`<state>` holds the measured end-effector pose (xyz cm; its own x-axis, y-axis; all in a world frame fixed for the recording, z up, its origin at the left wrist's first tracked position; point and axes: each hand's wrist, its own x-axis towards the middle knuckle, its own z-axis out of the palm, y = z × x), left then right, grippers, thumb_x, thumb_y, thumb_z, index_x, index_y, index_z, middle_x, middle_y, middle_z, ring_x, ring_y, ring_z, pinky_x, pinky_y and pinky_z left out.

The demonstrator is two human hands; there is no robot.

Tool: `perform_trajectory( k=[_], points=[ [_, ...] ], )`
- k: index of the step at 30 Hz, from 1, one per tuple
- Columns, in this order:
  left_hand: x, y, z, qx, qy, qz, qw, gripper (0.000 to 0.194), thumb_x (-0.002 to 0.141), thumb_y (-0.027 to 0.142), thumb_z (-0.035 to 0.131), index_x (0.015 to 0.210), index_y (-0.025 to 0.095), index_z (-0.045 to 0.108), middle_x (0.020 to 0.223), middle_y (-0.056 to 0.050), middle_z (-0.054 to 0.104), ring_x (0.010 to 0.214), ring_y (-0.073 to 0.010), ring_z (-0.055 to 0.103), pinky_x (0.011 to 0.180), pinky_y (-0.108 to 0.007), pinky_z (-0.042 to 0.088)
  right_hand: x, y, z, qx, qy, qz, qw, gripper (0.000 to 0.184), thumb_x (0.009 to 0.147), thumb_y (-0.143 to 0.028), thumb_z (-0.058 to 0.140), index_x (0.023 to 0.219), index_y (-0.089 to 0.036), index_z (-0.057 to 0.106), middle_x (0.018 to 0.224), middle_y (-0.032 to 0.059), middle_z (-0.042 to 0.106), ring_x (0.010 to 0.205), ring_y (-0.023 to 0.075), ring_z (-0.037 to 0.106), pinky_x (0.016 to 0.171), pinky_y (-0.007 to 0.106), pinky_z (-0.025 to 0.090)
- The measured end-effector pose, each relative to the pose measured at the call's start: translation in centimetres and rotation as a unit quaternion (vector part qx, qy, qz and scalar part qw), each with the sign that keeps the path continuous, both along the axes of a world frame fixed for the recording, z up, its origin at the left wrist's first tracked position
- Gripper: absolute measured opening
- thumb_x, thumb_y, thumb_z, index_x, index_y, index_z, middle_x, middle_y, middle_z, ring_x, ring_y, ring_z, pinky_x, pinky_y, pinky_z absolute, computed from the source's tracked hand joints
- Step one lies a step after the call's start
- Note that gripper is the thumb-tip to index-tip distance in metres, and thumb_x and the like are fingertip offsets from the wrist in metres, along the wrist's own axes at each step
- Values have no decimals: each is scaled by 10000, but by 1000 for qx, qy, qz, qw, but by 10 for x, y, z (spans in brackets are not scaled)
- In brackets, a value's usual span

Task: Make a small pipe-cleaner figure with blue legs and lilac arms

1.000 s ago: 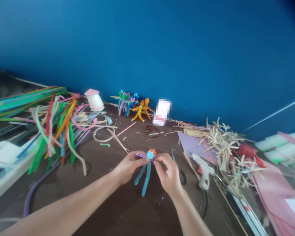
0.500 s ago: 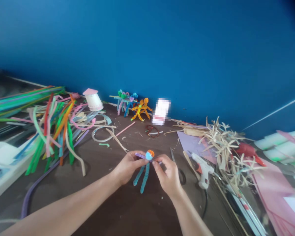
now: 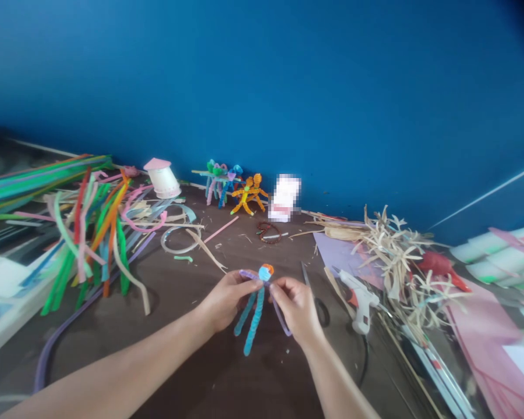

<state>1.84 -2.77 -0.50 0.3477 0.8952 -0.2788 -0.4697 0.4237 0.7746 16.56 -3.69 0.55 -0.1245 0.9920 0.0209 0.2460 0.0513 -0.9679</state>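
Between my two hands is a small pipe-cleaner figure (image 3: 254, 320) with a light-blue and orange head and two twisted blue legs hanging down. My left hand (image 3: 222, 299) pinches it just below the head, and a short purple arm sticks out over those fingers. With thumb and forefinger, my right hand (image 3: 294, 305) grips a purple pipe cleaner (image 3: 280, 314) on the figure's other side; its loose end hangs in a bend below the fingers. The fingertips hide where the purple piece meets the body.
Scissors (image 3: 305, 273) and a white glue gun (image 3: 360, 299) lie right of my hands. Loose pipe cleaners (image 3: 109, 233) heap up at left. Finished figures (image 3: 247, 195), a paper cup with a pink cone roof (image 3: 162, 179) and a blurred-out white item (image 3: 284, 198) stand near the blue wall.
The purple pipe cleaner's free end now hangs down beneath my right hand. The figure's legs have tilted slightly and hang a little lower. Both hands keep their pinch.
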Motion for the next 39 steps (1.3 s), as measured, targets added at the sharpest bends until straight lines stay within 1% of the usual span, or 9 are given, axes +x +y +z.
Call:
perform_trajectory(
  k=[3,7,12,20,25,30,35,37,39],
  points=[
    [-1,1,-1,-20,-14,-10,1000,125,654,216,663,708,113,618,580,-21,609,527,-108,562,510,-197,426,-1,-1,1,2,-3,6,1000,201,768,-301,522,653,-149,587,547,-3,572,503,111,504,494,209,390],
    [-2,2,-2,-23,-31,-8,999,105,651,196,662,695,118,608,580,-20,612,530,-109,562,520,-200,432,-1,-1,0,2,20,5,1000,163,759,-305,536,734,-150,581,584,5,581,540,123,528,518,218,405],
    [-2,3,-5,-36,-45,26,998,104,625,165,678,687,141,598,551,23,580,491,-87,537,500,-190,429,-2,-1,-1,-1,39,-1,999,193,756,-329,533,665,-159,543,534,-25,507,479,96,450,464,201,359],
    [-3,4,-7,-38,-39,4,999,113,644,199,667,696,108,624,564,-11,597,495,-99,550,488,-197,426,-2,-1,-1,-10,40,2,999,198,767,-313,520,644,-159,538,519,-35,477,473,90,418,459,198,323],
    [-3,4,-9,-39,-38,13,998,117,622,187,682,683,121,607,559,4,586,506,-94,554,505,-198,438,-2,0,-3,-22,55,4,998,190,763,-306,532,646,-157,548,516,-33,490,465,86,423,451,196,324],
    [-1,4,-9,-19,-15,31,999,129,615,182,687,678,131,587,556,15,575,512,-93,551,509,-202,435,-1,1,-8,-95,145,7,985,189,742,-289,560,614,-151,535,458,-40,509,396,62,406,407,176,303],
    [1,2,-9,41,42,55,997,153,602,211,703,690,123,614,560,19,578,502,-70,522,505,-180,419,-1,5,-14,-204,268,21,941,226,672,-310,615,561,-157,491,368,-58,462,309,46,344,328,163,232],
    [1,1,-8,52,58,68,995,157,599,224,704,685,122,621,559,20,580,493,-62,509,498,-172,411,-1,7,-14,-231,285,34,930,247,650,-334,628,554,-161,479,346,-62,446,284,49,334,308,167,230],
    [1,1,-7,42,53,70,995,151,612,234,692,683,123,619,563,17,583,496,-65,512,493,-174,410,-1,7,-14,-227,278,35,933,242,661,-345,620,576,-156,494,353,-59,456,286,47,340,308,164,241]
  ],
)
